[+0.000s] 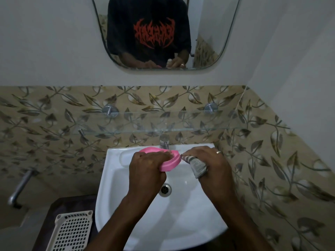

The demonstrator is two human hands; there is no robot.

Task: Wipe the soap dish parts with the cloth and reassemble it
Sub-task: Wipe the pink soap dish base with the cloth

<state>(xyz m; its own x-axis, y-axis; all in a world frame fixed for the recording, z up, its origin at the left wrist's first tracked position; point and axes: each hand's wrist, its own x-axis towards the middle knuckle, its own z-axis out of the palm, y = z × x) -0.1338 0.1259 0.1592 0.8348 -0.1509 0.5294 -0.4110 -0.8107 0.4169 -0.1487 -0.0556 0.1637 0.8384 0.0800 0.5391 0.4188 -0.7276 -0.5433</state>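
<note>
A black T-shirt [148,17] shows in the mirror [208,24] — loose in cut, its wide sleeves ending well short of the wrists; across the chest runs a red print [154,33] of jagged, spiky lettering, too tangled to read; the left forearm [126,211] and the right forearm [235,211] are uncovered; the right hand [208,160] wears a ring [218,152] — a plain, silver-coloured band on one finger.

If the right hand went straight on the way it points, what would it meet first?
Probably the soap dish, held by the left hand, just beyond the cloth in the right hand; depth is unclear.
</note>
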